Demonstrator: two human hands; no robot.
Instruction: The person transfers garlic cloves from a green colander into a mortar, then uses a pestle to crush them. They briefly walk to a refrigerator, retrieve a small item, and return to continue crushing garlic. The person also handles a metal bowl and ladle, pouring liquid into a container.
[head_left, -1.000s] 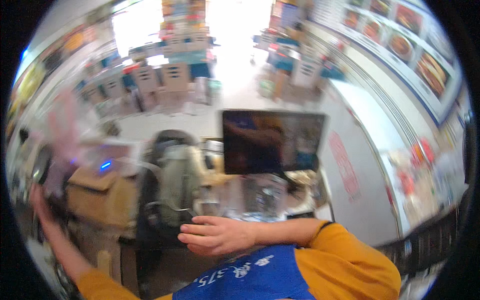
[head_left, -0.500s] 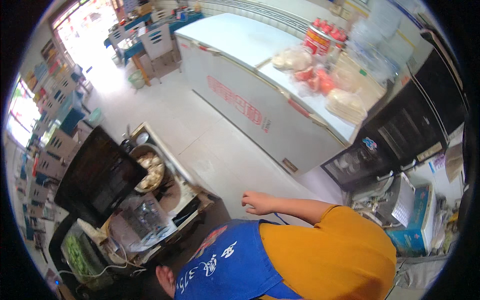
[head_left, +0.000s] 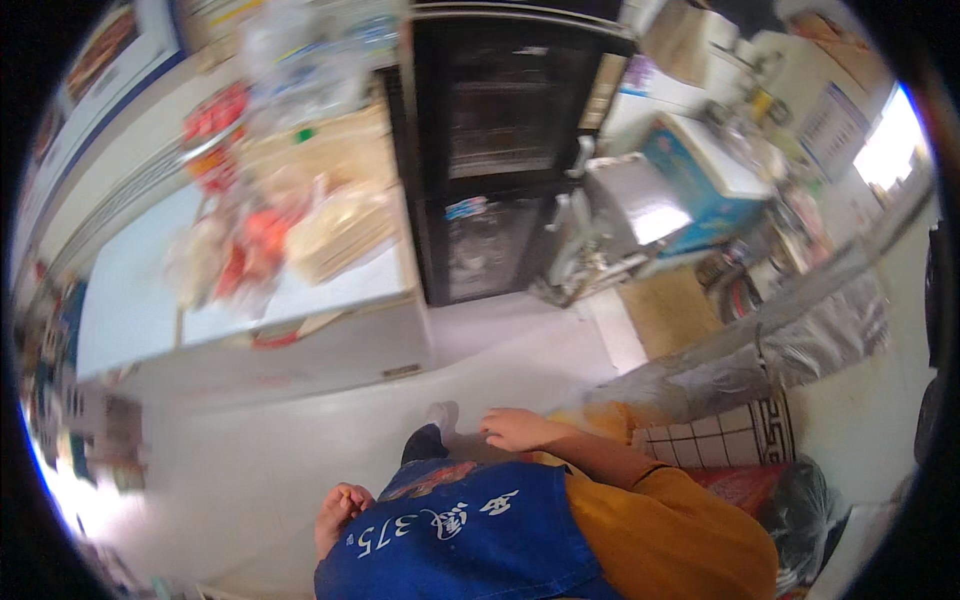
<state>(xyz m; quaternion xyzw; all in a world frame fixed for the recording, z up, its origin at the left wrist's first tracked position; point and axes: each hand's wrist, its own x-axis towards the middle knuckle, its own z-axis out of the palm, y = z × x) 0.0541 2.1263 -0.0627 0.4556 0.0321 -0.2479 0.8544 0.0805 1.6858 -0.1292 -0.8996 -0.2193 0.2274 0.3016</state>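
My left hand (head_left: 342, 512) hangs beside the blue apron (head_left: 455, 530), its fingers curled in and nothing visible in them. In front of my body, my right hand (head_left: 515, 428) is held out over the floor with its fingers loosely bent. It appears to hold nothing, and its fingertips are a little blurred. Neither hand touches any object around it. Ahead to the left stands a white chest freezer (head_left: 290, 365). On its lid lie a stack of pale flat sheets in plastic (head_left: 340, 235) and a bag of reddish things (head_left: 255, 255).
A black glass-doored cabinet (head_left: 500, 150) stands ahead, beside a metal appliance (head_left: 635, 200) and a blue box (head_left: 700, 185). To the right runs a low ledge covered in silvery sheeting (head_left: 820, 330), with a dark plastic bag (head_left: 800, 510) nearer. Pale floor (head_left: 250, 450) lies ahead of my feet.
My body and view have turned right, away from the cart with the pan and dark screen, toward the cabinet. My left hand shows more fully; my right stays out in front.
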